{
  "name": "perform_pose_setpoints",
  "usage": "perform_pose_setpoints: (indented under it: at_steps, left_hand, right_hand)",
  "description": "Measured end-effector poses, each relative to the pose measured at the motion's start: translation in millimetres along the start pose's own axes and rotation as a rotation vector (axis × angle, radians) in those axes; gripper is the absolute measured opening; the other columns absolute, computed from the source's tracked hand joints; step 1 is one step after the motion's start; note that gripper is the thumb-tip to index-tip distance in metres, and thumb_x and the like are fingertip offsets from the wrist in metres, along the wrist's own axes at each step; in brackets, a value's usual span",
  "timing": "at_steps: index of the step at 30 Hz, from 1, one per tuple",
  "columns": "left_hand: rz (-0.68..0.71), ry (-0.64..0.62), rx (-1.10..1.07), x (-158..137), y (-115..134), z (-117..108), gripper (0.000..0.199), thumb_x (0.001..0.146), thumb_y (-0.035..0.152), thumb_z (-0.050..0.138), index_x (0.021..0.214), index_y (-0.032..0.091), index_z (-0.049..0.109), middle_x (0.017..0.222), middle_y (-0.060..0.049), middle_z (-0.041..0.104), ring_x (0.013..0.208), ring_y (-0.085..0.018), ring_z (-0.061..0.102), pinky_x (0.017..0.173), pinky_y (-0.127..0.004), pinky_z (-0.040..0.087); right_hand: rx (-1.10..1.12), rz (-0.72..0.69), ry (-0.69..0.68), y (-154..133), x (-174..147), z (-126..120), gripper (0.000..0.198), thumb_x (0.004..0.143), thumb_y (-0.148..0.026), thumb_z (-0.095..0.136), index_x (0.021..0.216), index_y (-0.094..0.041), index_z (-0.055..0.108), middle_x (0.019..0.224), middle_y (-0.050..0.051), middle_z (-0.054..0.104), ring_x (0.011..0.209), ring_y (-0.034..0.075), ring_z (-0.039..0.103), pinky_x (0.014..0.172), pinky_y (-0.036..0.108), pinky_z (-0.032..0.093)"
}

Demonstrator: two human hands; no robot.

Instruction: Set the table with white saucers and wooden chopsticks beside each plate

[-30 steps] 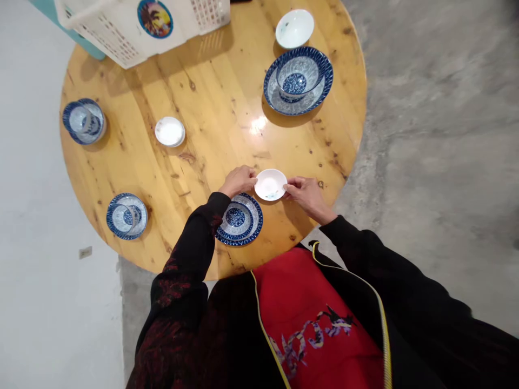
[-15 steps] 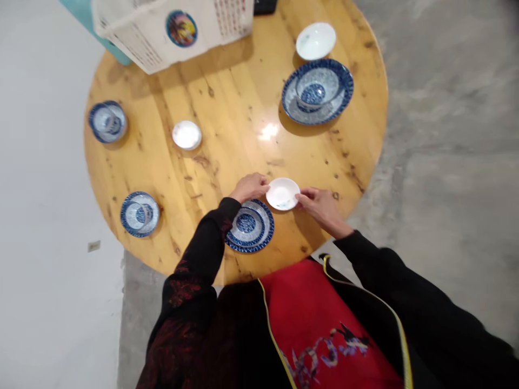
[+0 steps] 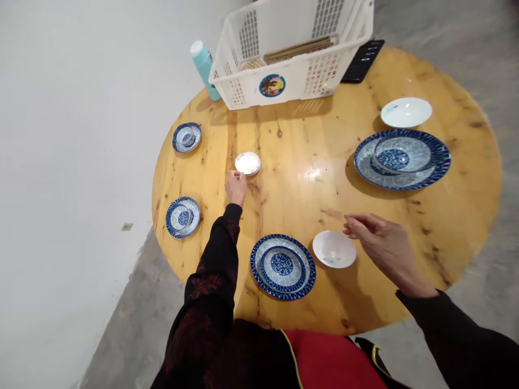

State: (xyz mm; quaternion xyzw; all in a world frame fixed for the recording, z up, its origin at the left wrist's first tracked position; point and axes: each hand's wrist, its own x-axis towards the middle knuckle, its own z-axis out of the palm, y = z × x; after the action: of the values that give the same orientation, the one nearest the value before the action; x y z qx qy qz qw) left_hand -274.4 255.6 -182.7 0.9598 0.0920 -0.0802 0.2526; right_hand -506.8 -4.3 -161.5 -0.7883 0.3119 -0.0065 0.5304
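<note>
Your left hand (image 3: 235, 187) reaches across the round wooden table (image 3: 304, 178), fingertips curled together just short of the small white dish (image 3: 247, 162), holding nothing. Your right hand (image 3: 379, 237) hovers just right of the white bowl (image 3: 334, 249), fingers loosely apart and empty. The bowl sits beside the blue patterned plate stack (image 3: 283, 266); a white basket (image 3: 292, 54) stands at the far edge

Just the one head cam for me here, looking steeply down over the round wooden table (image 3: 308, 178) from its near edge, probably standing height, facing the white basket (image 3: 292, 54) at the far side.
</note>
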Motion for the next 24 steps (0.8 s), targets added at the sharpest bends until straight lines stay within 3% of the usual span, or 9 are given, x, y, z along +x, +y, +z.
perform_pose_setpoints:
  at_steps: [2,5,9,12,16,20,24]
  left_hand:
    - [-0.067,0.085,-0.011,14.1,-7.2,-9.0,0.019,0.098,0.031,0.051,0.112,0.021,0.059,0.115,-0.01,0.073,0.11,-0.022,0.068,0.091,-0.031,0.047]
    - [-0.037,0.05,0.004,30.1,-11.6,-15.1,0.015,0.098,0.032,0.054,0.108,0.022,0.06,0.115,-0.009,0.074,0.113,-0.024,0.067,0.094,-0.033,0.046]
    - [0.027,0.001,0.036,45.4,-9.8,-15.0,0.013,0.097,0.033,0.055,0.102,0.023,0.061,0.113,-0.01,0.074,0.112,-0.028,0.067,0.094,-0.037,0.047]
    - [0.028,-0.023,0.065,53.8,-8.9,-13.7,0.01,0.095,0.031,0.057,0.096,0.024,0.063,0.113,-0.012,0.073,0.112,-0.031,0.066,0.092,-0.04,0.048]
    - [0.04,-0.045,0.076,62.2,-11.5,-10.9,0.008,0.093,0.03,0.058,0.092,0.024,0.063,0.107,-0.013,0.073,0.107,-0.032,0.067,0.089,-0.042,0.049]
    - [0.059,-0.05,0.052,66.3,-14.3,-8.0,0.007,0.092,0.028,0.059,0.094,0.024,0.063,0.103,-0.012,0.072,0.104,-0.032,0.066,0.087,-0.042,0.048]
    - [0.07,-0.073,0.042,66.7,-12.3,-8.9,0.011,0.091,0.022,0.057,0.1,0.022,0.064,0.104,-0.015,0.071,0.106,-0.034,0.066,0.088,-0.043,0.047]
  right_hand:
    - [-0.029,-0.094,-0.083,-19.1,21.9,19.4,0.025,0.077,-0.045,0.058,0.082,-0.023,0.071,0.077,0.006,0.074,0.075,0.028,0.074,0.071,0.039,0.058]
    - [-0.115,-0.214,-0.205,-44.9,60.9,56.8,0.02,0.08,-0.034,0.057,0.081,-0.02,0.072,0.074,0.006,0.073,0.073,0.024,0.074,0.068,0.033,0.056]
    - [-0.204,-0.264,-0.274,-73.7,112.2,112.8,0.019,0.083,-0.025,0.057,0.085,-0.016,0.073,0.077,0.007,0.073,0.073,0.023,0.073,0.07,0.032,0.056]
    - [-0.267,-0.264,-0.238,-89.1,142.1,150.3,0.02,0.082,-0.021,0.057,0.088,-0.013,0.074,0.085,0.01,0.075,0.075,0.024,0.072,0.074,0.033,0.056]
    - [-0.29,-0.234,-0.185,-102.0,167.0,187.9,0.021,0.081,-0.021,0.057,0.089,-0.013,0.074,0.079,0.009,0.073,0.078,0.025,0.07,0.077,0.035,0.056]
    - [-0.333,-0.246,-0.133,-112.1,175.7,211.4,0.015,0.08,-0.023,0.06,0.08,-0.016,0.073,0.074,0.009,0.071,0.081,0.027,0.069,0.082,0.039,0.057]
    - [-0.448,-0.222,-0.062,-122.1,175.0,220.9,0.012,0.077,-0.017,0.061,0.078,-0.015,0.072,0.086,0.014,0.074,0.091,0.032,0.07,0.088,0.042,0.056]
